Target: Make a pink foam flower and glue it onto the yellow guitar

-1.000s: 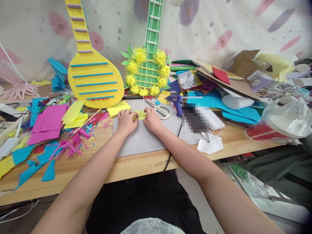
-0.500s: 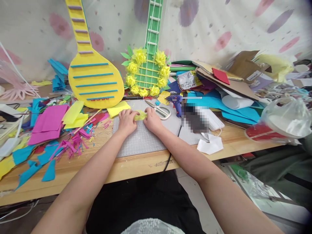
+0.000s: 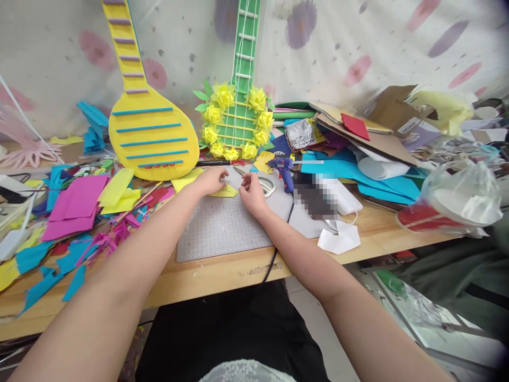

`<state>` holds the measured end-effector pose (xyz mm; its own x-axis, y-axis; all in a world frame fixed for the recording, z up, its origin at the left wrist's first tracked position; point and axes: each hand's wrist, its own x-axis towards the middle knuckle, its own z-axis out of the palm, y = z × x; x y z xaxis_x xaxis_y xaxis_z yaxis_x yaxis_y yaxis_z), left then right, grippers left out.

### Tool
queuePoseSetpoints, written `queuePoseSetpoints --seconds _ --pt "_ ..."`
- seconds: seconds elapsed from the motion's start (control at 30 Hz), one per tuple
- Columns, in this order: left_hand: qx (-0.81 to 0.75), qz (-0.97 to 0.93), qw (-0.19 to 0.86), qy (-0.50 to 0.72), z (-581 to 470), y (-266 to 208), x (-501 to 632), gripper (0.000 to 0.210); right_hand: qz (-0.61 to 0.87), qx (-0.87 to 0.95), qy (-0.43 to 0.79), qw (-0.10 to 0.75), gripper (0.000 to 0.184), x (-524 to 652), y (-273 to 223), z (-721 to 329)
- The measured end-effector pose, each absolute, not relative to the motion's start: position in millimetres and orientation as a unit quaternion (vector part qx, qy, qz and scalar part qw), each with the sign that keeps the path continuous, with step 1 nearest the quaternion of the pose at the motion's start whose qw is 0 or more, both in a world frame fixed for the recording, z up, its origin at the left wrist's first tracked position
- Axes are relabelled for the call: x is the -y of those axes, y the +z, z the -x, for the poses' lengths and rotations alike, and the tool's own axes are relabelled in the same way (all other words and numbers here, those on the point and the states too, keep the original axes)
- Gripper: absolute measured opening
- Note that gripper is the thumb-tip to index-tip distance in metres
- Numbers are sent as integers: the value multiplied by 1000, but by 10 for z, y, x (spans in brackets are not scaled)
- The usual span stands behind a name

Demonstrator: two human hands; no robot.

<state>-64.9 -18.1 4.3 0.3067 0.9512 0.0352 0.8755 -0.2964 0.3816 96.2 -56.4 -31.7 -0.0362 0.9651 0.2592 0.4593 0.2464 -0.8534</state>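
Observation:
My left hand is over the mat's far left part, fingers bent and apart, with nothing visible in them. Just beside it a piece of yellow crepe paper lies on the grey cutting mat. To the right of that paper, my right hand is raised a little, its fingers curled together toward the thumb. What they pinch, if anything, is too small to tell. Scissors with pale handles lie right behind the right hand, partly hidden by it. A blue glue gun rests farther right.
A yellow lute-shaped craft and a green one with yellow paper flowers stand at the back. Magenta paper and many scraps cover the left. A white face mask and a bagged red-and-white tub are on the right.
My hands have come apart and lifted off the yellow crepe paper, which both fingertips touched before. The right fingers have curled up. The view has shifted slightly.

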Motion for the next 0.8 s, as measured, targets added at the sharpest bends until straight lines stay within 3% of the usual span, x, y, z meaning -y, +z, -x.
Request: queuePoseSetpoints --seconds 0.2,0.4,0.6,0.73,0.8 --pt "-550 -825 131 15 477 101 82 36 542 612 313 484 28 523 -320 -1008" --pt "-574 -802 165 16 497 176 151 35 539 612 312 487 29 512 -340 -1001" --pt "-598 -724 255 230 609 112 305 36 541 603 312 497 29 524 -326 -1001" --pt "-639 -541 304 454 532 -92 439 34 530 599 328 503 26 540 -303 -983" --pt "-658 -464 313 503 475 -212 497 29 517 616 332 494 27 561 -288 -971"
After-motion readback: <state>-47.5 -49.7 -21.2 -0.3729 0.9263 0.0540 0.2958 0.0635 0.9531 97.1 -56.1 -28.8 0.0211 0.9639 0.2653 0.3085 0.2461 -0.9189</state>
